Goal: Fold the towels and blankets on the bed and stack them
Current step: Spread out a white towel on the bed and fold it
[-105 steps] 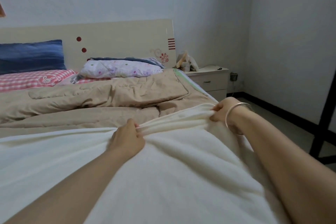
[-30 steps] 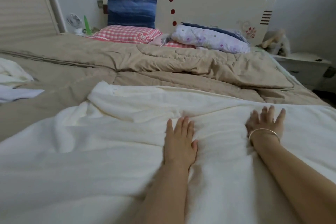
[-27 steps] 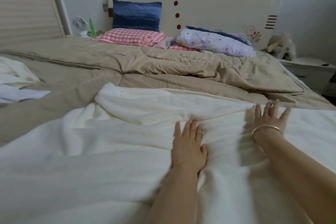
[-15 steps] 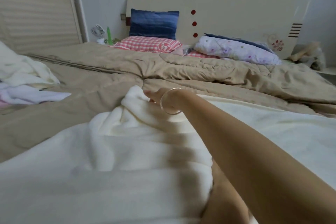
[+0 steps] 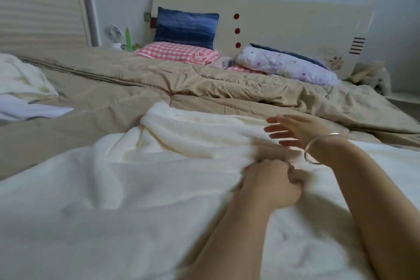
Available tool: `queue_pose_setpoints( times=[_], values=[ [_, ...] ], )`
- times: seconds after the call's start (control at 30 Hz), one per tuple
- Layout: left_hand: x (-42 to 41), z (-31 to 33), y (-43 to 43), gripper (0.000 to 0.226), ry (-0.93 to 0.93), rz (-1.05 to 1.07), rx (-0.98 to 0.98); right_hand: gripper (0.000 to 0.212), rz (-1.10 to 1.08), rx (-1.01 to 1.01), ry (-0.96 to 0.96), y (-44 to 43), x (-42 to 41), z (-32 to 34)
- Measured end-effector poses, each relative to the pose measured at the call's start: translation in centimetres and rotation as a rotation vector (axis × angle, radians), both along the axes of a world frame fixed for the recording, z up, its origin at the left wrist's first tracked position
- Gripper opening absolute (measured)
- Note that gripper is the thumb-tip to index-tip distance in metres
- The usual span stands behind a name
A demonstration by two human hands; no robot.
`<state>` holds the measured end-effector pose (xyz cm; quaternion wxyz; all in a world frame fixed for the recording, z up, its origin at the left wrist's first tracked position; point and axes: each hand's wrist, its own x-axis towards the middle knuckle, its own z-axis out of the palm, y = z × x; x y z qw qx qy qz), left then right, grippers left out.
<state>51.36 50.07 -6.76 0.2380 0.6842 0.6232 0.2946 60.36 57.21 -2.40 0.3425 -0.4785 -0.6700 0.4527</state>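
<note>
Left hand (image 5: 268, 179) grips one cream blanket (image 5: 113, 188); right hand (image 5: 293, 129) is open, fingers spread.
The blanket lies rumpled across the near end of the bed (image 5: 284, 20), on one tan quilt (image 5: 136, 88); two loose cloths (image 5: 22, 75) lie far left.

Left grip (image 5: 270, 185) fisted, right grip (image 5: 293, 130) splayed open.

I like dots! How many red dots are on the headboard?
3 red dots: top, middle, bottom, in a column on the headboard, right of the blue pillow. More could hide lower down.
</note>
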Motion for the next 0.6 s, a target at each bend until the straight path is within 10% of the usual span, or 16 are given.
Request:
queue_pose_setpoints(
  times=[0.17,0.43,0.6],
  values=[
    [-10.1,3.9,0.9,0.027,0.376,0.354,0.29,0.018,-0.049,0.351,-0.476,1.9,0.2,-4.7],
    [-22.2,6.8,1.3,0.042,0.943,0.136,-0.216,0.02,0.007,0.547,-1.024,1.5,-1.0,-2.7],
    [-21.8,7.5,3.1,0.022,1.373,0.322,0.084,0.017,-0.065,0.631,-1.25,1.1,-1.0,-1.5]
  ],
)
